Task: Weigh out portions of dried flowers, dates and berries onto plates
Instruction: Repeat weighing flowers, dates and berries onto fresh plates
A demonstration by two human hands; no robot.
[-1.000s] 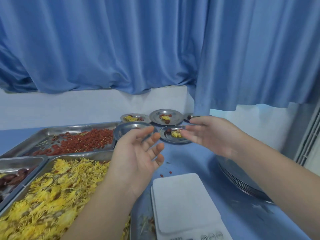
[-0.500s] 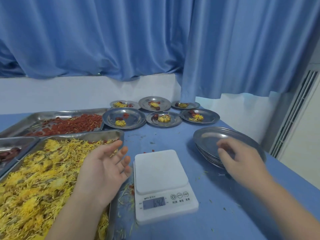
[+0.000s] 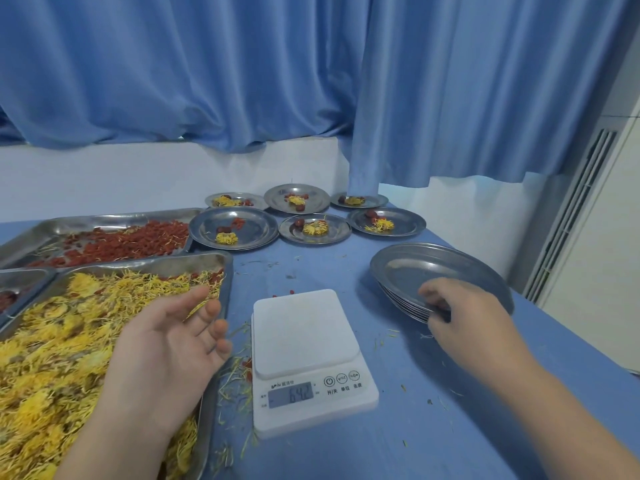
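Right hand now pinching plate stack edge, left hand still spread over flower tray

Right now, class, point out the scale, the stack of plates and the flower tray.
Scale (image 3: 304, 332): head view, middle of its white platform.
Plates (image 3: 422, 271): head view, bare inside of the top plate.
Flower tray (image 3: 156, 265): head view, bare far wall.
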